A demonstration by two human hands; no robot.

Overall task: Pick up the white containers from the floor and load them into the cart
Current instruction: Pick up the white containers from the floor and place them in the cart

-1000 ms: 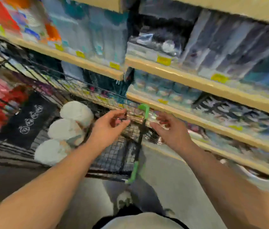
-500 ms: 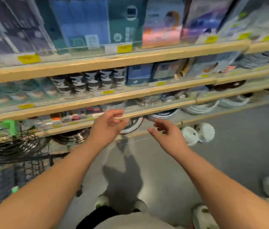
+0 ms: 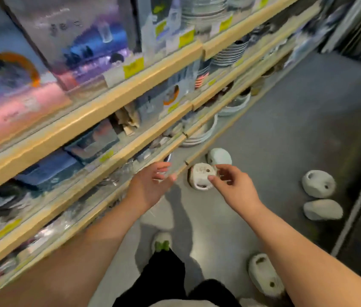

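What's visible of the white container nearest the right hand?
Round white matte container, plastic-looking, lies on the grey floor beside the lowest wooden shelf, flat labelled face tilted up, with a small dark hole and a slot handle at its lower rim. Right hand hovers over its right edge, apparently not touching.

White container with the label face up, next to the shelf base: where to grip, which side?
Probably across the round rim of the labelled container, from above on the aisle side: its flat face looks up, and the shelf base closes off its left. The right hand is nearest, open. The slot on its near edge is too blurred to trust.
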